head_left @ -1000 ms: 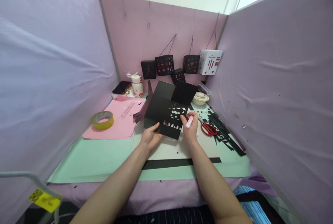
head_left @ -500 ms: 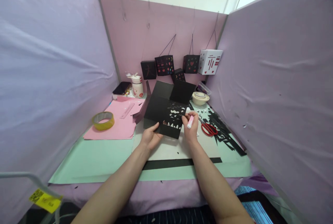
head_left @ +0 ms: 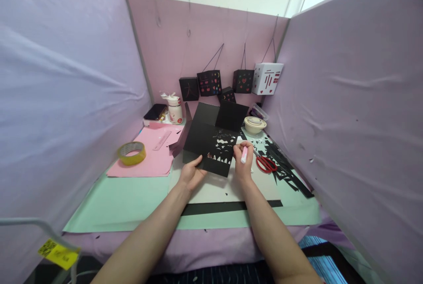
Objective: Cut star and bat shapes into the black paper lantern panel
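Head camera looks down, forward, over desk (head_left: 132, 204).

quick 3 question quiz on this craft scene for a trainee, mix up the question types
1. True or false: the right hand holds a pink and white stick at the edge of the black card.
2. What lies just to the right of the right hand? A: red scissors. B: a stapler. C: a mug.
3. Short answer: which hand grips the near edge of the black card?

Key: 1 true. 2 A. 3 the left hand.
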The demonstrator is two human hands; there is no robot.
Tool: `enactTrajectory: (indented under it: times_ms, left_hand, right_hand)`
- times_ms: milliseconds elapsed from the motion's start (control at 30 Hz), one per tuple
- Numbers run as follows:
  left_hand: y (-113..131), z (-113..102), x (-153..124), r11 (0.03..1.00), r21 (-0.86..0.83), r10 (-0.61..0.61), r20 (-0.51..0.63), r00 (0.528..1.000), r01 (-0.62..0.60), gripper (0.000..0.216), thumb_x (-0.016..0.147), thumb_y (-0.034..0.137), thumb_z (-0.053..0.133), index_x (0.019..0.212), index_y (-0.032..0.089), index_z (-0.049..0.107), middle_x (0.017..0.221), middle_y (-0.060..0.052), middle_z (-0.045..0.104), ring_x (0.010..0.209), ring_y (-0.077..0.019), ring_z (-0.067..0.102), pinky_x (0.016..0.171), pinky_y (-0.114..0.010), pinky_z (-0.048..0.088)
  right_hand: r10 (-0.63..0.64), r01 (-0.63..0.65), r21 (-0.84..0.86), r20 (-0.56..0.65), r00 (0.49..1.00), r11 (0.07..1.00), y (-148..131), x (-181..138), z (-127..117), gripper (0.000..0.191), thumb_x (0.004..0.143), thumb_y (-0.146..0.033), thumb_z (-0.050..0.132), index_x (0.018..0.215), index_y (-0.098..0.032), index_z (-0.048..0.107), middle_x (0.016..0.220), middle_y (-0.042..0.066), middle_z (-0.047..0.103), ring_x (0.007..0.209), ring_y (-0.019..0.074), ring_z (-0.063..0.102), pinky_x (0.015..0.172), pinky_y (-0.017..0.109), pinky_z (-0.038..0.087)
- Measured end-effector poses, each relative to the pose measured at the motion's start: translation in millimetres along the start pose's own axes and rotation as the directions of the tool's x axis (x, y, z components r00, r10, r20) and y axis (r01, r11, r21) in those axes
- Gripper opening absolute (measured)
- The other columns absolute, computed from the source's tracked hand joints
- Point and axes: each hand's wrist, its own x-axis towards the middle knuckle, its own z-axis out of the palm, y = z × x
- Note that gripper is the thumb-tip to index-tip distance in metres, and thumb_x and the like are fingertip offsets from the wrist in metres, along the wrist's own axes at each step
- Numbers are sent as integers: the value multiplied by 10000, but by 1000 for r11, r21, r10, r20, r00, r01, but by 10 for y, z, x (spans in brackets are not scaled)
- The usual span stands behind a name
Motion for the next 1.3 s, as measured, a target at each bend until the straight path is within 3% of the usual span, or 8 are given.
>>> enactTrajectory:
  times_ms: [200,333,533,700,1033,1300]
  left_hand:
    - [14,37,-28,1000,-22,9,13,1000,-9,381,939,54,448,1303,-12,539,1010,-178,733,924,-229,719,954,-378,545]
    - [23,40,-26,999,-36,24,28,999,-23,384,946,53,424,1308,26,548,1004,-159,739,910,-223,723,943,-381,553]
    - [20,34,-21,998,-51,22,31,999,-21,382,945,53,425,1302,36,559,991,-149,743,898,-213,726,913,-348,564]
    - [28,33,-32,1000,-22,7,15,1000,-7,357,950,61,429,1278,33,567,934,-137,752,831,-198,732,840,-311,585]
    - [35,30,-56,999,-16,-34,33,999,35,300,960,108,454,1217,52,598,897,-120,754,800,-191,732,780,-291,598]
    - [26,7,-45,1000,-7,-7,51,999,7,287,950,93,483,1208,68,605,946,-111,754,832,-190,729,791,-302,597]
  right_hand:
    - [79,-68,-111,94,993,991,69,0,-8,364,706,-312,708,940,-236,439,821,-30,515,774,154,527,736,305,436]
    - [103,-91,-72,180,978,993,126,-7,-5,350,728,-309,679,960,-243,424,797,-29,529,728,155,530,661,292,435]
    - [34,-24,-70,143,989,997,195,16,-27,341,722,-272,697,942,-238,439,792,-44,453,719,131,472,667,265,413]
    - [78,-72,-48,127,989,996,183,25,-30,326,733,-294,693,932,-242,440,753,-59,405,661,123,445,621,264,431]
    - [73,-70,-34,101,992,997,103,-3,0,330,739,-308,690,919,-246,421,761,-57,393,633,115,447,590,271,477]
    - [33,-28,-57,90,995,998,69,-4,9,339,723,-293,693,907,-245,412,760,-53,426,640,118,467,577,256,438]
